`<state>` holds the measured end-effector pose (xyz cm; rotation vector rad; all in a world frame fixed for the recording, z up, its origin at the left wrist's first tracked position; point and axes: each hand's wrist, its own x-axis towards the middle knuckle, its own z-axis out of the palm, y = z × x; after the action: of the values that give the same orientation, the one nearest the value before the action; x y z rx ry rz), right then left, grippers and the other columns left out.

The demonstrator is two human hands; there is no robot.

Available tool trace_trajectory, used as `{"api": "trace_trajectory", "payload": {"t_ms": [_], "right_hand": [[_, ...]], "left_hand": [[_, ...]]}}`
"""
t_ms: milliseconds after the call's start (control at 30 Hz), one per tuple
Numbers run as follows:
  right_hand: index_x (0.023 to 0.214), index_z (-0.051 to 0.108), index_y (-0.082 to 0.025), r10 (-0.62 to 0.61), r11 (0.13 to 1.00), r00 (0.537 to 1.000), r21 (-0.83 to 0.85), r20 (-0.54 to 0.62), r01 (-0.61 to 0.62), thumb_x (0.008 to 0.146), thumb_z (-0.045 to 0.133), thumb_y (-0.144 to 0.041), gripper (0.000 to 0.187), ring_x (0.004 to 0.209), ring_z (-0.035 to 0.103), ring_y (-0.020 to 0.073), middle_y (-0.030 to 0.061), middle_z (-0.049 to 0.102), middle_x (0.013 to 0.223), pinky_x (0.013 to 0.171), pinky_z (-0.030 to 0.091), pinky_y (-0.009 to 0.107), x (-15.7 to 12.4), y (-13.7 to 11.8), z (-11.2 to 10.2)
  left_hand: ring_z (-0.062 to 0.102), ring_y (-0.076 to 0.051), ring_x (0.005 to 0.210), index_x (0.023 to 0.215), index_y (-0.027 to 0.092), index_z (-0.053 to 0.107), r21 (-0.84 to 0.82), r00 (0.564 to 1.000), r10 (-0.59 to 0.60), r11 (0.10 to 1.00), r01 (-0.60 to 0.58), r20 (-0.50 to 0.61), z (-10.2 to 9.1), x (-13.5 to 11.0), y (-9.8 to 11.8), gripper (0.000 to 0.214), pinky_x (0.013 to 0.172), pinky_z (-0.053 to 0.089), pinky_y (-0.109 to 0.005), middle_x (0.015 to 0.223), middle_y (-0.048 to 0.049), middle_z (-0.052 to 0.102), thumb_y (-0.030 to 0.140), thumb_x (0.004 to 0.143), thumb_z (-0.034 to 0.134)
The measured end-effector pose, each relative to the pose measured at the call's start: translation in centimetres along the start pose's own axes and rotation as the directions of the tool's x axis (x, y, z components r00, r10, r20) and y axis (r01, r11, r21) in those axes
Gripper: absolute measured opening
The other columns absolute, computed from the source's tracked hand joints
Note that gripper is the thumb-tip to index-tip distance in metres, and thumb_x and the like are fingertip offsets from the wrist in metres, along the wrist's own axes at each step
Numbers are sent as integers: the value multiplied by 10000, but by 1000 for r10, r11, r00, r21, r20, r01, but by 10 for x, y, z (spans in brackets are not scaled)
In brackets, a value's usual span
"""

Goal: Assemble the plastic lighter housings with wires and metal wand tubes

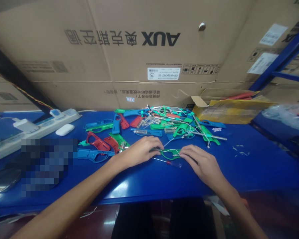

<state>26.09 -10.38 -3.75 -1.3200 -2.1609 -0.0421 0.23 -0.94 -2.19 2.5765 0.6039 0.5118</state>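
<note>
A green gas-lighter casing [169, 154] with a trigger loop lies between my hands, low over the blue table, with a thin white wire running across it. My left hand [146, 151] pinches its left end, fingers bent and closed. On the right end, the fingertips of my right hand [198, 161] are pressed together at the casing and wire; a small shiny part shows near them. Just below lies a screwdriver [175, 164] with a clear, reddish-purple handle, its shaft pointing left under my left hand. Whatever sits under my fingertips is hidden.
Behind my hands is a heap of green, red and blue lighter parts [174, 121]. More casings [93, 155] lie left, beside a power strip [40, 129] and white case [65, 129]. Small white bits [240, 151] lie right. A yellow box [229, 111] and large cartons [114, 59] stand behind.
</note>
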Motion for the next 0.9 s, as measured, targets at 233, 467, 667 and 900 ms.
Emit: {"api": "trace_trajectory", "payload": {"t_ms": [233, 467, 667, 900], "right_hand": [[961, 749, -248, -19, 999, 1000, -33, -23, 18, 1024, 497, -293, 263, 852, 707, 175, 37, 747, 972, 702, 554, 266, 0, -2, 0], [972, 770, -234, -77, 990, 997, -121, -27, 73, 1013, 537, -321, 251, 817, 700, 183, 42, 758, 977, 679, 547, 287, -4, -4, 0], [967, 779, -245, -94, 987, 994, -139, -50, 86, 1024, 520, -324, 277, 801, 712, 173, 36, 764, 986, 663, 537, 276, -5, -5, -1], [958, 777, -244, -75, 991, 996, -114, -57, 68, 1023, 519, -322, 278, 817, 718, 178, 33, 763, 977, 688, 546, 283, -4, -4, 0]], "left_hand": [[638, -189, 1015, 1079, 184, 676, -56, 1000, -3, 998, 3, -7, 1, 0, -1, 127, 919, 516, -340, 1078, -60, 687, 208, 964, 629], [632, -188, 1008, 1085, 186, 665, -68, 1000, -16, 998, 15, -4, 1, 0, -4, 136, 917, 516, -345, 1068, -55, 683, 201, 951, 650], [648, -208, 1069, 1143, 192, 676, -74, 1000, -21, 997, 23, 22, -5, -1, 0, 195, 980, 507, -390, 1128, -75, 693, 274, 973, 628], [640, -197, 1105, 1171, 194, 685, -25, 998, -50, 998, 50, 35, -21, -5, 0, 229, 1014, 497, -376, 1171, -73, 687, 311, 1009, 572]]}}
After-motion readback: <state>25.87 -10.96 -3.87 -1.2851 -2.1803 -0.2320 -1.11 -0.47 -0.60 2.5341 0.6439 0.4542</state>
